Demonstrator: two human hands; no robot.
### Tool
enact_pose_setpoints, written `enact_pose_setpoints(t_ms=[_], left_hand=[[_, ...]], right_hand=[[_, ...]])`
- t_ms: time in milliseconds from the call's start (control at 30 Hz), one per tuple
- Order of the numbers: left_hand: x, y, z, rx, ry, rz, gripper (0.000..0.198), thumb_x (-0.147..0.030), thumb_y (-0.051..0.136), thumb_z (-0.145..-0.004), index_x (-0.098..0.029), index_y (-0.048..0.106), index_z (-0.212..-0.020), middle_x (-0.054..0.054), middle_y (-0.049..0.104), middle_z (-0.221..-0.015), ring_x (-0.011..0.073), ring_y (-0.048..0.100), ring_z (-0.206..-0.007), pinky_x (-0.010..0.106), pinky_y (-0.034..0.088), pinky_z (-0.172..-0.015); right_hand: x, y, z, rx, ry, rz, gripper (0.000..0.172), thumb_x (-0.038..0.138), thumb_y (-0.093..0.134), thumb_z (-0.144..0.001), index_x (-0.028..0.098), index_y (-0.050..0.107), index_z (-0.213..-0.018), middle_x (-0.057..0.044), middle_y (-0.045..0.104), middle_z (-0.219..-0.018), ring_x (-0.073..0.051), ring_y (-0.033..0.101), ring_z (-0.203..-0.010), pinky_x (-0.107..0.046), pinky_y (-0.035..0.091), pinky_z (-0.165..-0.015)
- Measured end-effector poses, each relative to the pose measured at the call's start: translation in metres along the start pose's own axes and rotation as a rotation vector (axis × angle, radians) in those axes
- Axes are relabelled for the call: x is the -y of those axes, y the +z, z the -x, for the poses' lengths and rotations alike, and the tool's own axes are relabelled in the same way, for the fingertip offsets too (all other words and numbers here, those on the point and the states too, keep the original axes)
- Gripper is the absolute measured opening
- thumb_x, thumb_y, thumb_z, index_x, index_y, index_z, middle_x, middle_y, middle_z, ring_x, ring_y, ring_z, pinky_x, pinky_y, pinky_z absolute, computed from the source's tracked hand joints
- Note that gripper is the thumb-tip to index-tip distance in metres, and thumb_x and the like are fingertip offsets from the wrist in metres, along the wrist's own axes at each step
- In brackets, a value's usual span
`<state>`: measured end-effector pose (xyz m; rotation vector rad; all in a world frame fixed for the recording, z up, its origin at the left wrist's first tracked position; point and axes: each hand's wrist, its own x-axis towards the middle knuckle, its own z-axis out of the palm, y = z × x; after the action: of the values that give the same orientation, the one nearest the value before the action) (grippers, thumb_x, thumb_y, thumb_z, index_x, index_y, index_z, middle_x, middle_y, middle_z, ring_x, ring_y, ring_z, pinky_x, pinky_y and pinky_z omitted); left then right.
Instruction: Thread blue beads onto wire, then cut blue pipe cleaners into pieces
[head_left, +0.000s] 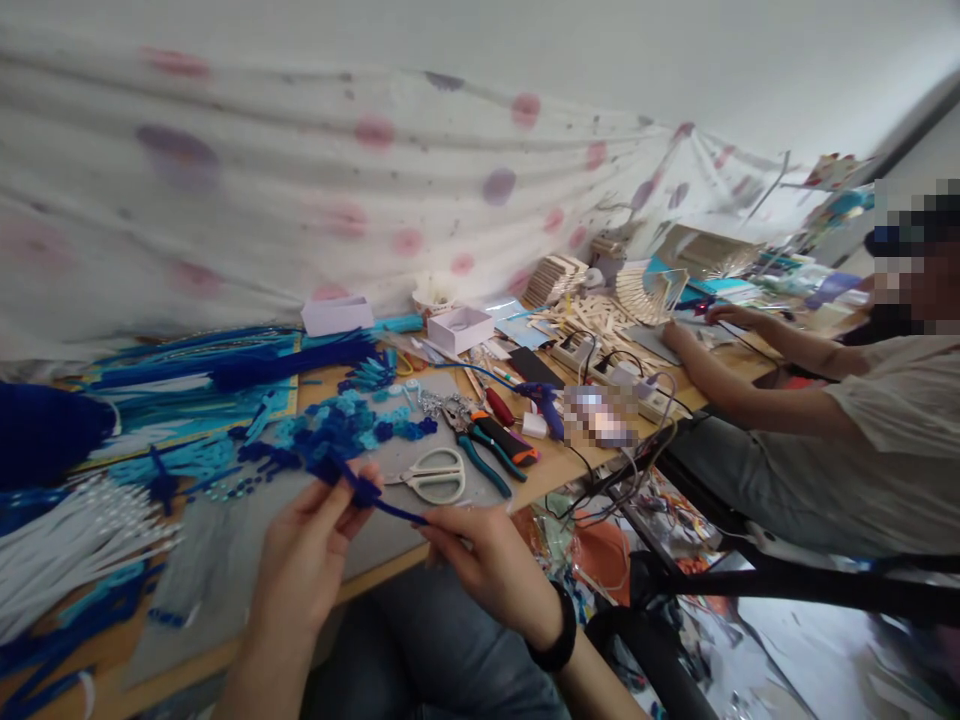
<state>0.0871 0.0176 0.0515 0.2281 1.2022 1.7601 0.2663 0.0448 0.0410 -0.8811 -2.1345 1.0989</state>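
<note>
Here I am, both hands up over the near edge of the bench, working a dark-blue fuzzy strip (401,513) held between them. My left hand (304,550) has thumb and fingers pinched on its thicker, bunched end; my right hand (480,560), black band at the wrist, nips the thin straight tail, at 4 o'clock from the bunch. Both grips look closed and light.

How far along? The left-hand end looks folded and gathered, I'd say, while the stretch across to my right hand is plain and unworked, so this piece seems only part done. The exact fold is too blurred to call.

Look to 11 o'clock, just beyond my fingers: a heap of small light- and dark-blue fuzzy flower shapes (334,425), plenty of those made up. Farther out that way lies a thick bundle of straight dark-blue fuzzy stems (300,362), apparently untouched stock. At 9 o'clock, a spray of thin white stems (82,535).

Over at 2 o'clock, pale-handled scissors (437,478) rest on the grey mat (379,552), teal-handled pliers (480,465) just past them, neither in my hands.
</note>
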Motion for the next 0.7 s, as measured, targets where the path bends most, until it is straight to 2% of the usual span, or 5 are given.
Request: enact_pose_setpoints(t_ms=[267, 467, 567, 700], left_hand=[[-0.001, -0.01, 0.0, -0.009, 0.022, 0.0, 0.027, -0.023, 0.088, -0.049, -0.016, 0.075, -0.073, 0.004, 0.077, -0.075, 0.0161, 0.072, -0.068, 0.021, 0.059, -0.061], [0.0, -0.015, -0.003, 0.02, 0.033, -0.032, 0.029, -0.026, 0.089, -0.05, -0.016, 0.076, -0.074, 0.004, 0.077, -0.076, 0.0153, 0.072, -0.069, 0.019, 0.059, -0.063], [0.003, -0.018, -0.002, 0.007, 0.019, -0.047, 0.027, -0.024, 0.088, -0.053, -0.018, 0.076, -0.076, 0.004, 0.078, -0.077, 0.0168, 0.073, -0.073, 0.021, 0.059, -0.064], [0.006, -0.021, 0.0, 0.029, 0.062, -0.068, 0.037, -0.03, 0.091, -0.049, -0.015, 0.075, -0.08, 0.006, 0.078, -0.081, 0.0186, 0.073, -0.078, 0.023, 0.058, -0.068]], right_hand=[[-0.001, -0.002, 0.0, 0.066, 0.037, 0.113, 0.028, 0.025, 0.051, -0.096, 0.02, 0.063, -0.071, 0.003, 0.061, -0.057, -0.012, 0.057, -0.056, -0.021, 0.037, -0.056], [-0.003, 0.001, 0.002, 0.035, 0.024, 0.191, 0.026, 0.023, 0.054, -0.094, 0.019, 0.063, -0.071, 0.003, 0.059, -0.059, -0.012, 0.051, -0.055, -0.023, 0.03, -0.053], [-0.003, 0.002, 0.001, 0.051, 0.033, 0.194, 0.026, 0.023, 0.054, -0.094, 0.019, 0.063, -0.07, 0.002, 0.058, -0.058, -0.012, 0.051, -0.056, -0.023, 0.029, -0.054], [-0.001, 0.003, -0.001, 0.075, 0.075, 0.183, 0.026, 0.024, 0.053, -0.095, 0.019, 0.062, -0.071, 0.002, 0.059, -0.061, -0.013, 0.054, -0.059, -0.023, 0.031, -0.056]])
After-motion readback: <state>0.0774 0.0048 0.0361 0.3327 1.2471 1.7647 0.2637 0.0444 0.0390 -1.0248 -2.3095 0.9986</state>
